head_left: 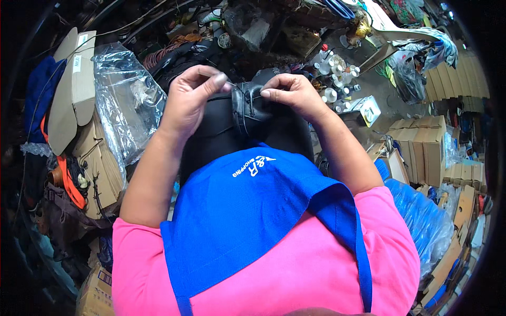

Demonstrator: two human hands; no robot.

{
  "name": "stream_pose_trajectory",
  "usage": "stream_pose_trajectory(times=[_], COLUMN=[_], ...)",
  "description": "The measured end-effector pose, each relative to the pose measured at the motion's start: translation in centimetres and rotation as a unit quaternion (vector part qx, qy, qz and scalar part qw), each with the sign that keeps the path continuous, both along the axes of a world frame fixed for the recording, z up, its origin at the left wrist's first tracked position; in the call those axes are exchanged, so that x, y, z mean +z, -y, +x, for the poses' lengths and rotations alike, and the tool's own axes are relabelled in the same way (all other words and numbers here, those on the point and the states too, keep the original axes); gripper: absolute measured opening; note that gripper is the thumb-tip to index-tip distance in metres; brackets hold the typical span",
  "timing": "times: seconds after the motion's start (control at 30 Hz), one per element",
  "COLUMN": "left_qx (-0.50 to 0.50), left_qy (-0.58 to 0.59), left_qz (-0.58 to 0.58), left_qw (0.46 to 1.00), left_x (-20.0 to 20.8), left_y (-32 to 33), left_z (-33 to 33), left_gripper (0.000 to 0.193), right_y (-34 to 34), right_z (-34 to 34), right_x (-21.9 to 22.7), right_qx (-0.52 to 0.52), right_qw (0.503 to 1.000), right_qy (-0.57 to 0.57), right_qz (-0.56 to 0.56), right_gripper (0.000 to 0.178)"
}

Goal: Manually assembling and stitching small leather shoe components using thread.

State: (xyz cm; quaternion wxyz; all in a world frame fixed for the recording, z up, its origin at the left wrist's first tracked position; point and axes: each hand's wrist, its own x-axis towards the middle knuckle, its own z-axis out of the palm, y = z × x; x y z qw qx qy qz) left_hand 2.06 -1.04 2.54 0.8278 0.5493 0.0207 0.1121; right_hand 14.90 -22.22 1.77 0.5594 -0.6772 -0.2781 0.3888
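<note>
Shiny black shoe (243, 111) on lap (211, 124)

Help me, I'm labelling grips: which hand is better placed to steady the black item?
Probably the right hand: it overlaps the black item, while the left hand sits beside it.

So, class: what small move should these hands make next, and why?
Perhaps the left hand should draw the thin strand gently outward: it seems to run from that pinched grip toward the glossy black piece, while the right hand pinches at that piece's right side.
</note>
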Motion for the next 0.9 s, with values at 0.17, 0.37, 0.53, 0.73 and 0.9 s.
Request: stream_pose_trajectory(times=[0.17, 0.37, 0.53, 0.73, 0.9], left_qx=[-0.018, -0.089, -0.109, -0.097, -0.102], left_qy=[-0.033, -0.107, -0.112, -0.101, -0.050], left_qz=[-0.238, -0.129, -0.107, -0.112, -0.167], left_qw=[0.970, 0.982, 0.982, 0.984, 0.979], left_x=[-0.6, -2.3, -2.7, -2.7, -1.5], left_y=[2.1, 2.7, 4.0, 3.2, 2.2], left_z=[1.9, 2.9, 3.1, 2.8, 2.4], left_gripper=[0.018, 0.020, 0.015, 0.018, 0.019], right_y=[-0.2, 0.2, 1.7, 4.8, 3.6], right_z=[-0.1, -0.9, -1.0, -0.3, 0.3], right_x=[0.1, 1.6, 2.2, 2.0, 1.2], right_qx=[0.102, 0.184, 0.198, 0.118, -0.098], right_qw=[0.906, 0.819, 0.803, 0.867, 0.993], right_qy=[0.404, 0.504, 0.518, 0.447, 0.062], right_qz=[-0.070, -0.202, -0.219, -0.187, -0.021], right_gripper=[0.011, 0.013, 0.008, 0.009, 0.017])
